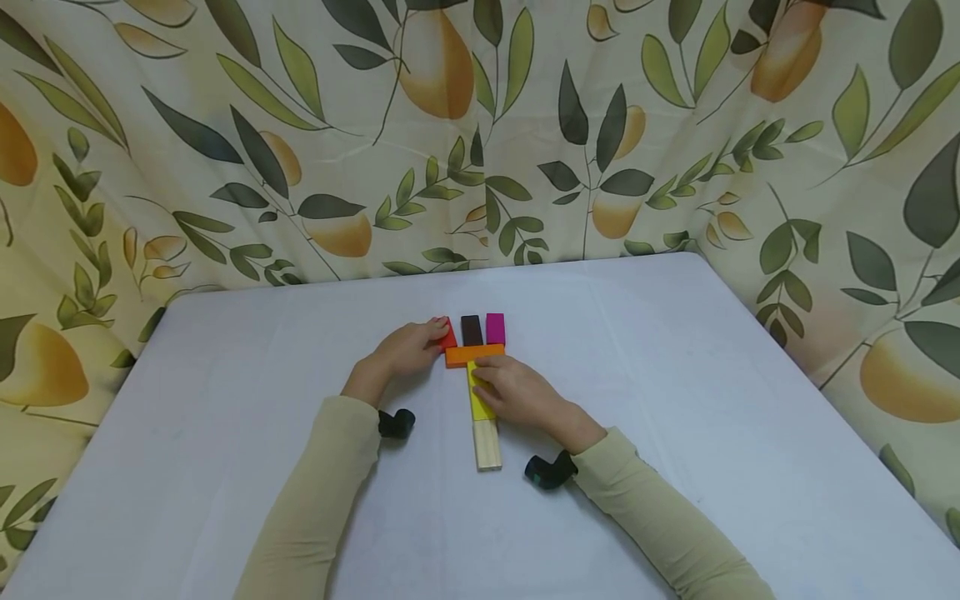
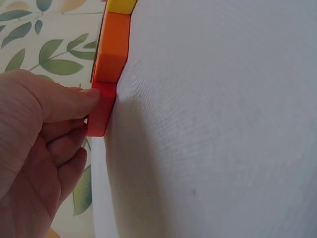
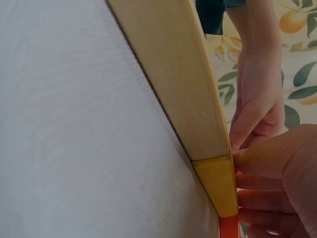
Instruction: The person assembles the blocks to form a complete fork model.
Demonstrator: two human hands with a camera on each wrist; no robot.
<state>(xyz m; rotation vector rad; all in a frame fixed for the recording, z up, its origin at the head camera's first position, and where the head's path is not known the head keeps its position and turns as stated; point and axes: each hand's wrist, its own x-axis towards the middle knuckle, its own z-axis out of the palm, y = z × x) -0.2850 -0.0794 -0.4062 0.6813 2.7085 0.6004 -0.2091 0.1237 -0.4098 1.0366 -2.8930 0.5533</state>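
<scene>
My left hand (image 1: 408,347) pinches a red block (image 2: 102,110) between thumb and fingers, at the left end of an orange block (image 1: 461,357) that lies crosswise. The red block leans slightly in the head view, its lower end right at the orange one. My right hand (image 1: 525,392) rests on a yellow block (image 1: 481,406), its fingertips on the top face and reaching up to the orange block. Below the yellow block, a plain wooden block (image 1: 487,446) continues the line. A black block (image 1: 471,331) and a magenta block (image 1: 496,328) stand above the orange one, side by side.
A white-covered table (image 1: 262,467) carries the blocks near its far edge. Behind and at both sides hangs a curtain (image 1: 525,192) printed with leaves and fruit. Dark wrist cameras (image 1: 551,471) sit at both sleeves.
</scene>
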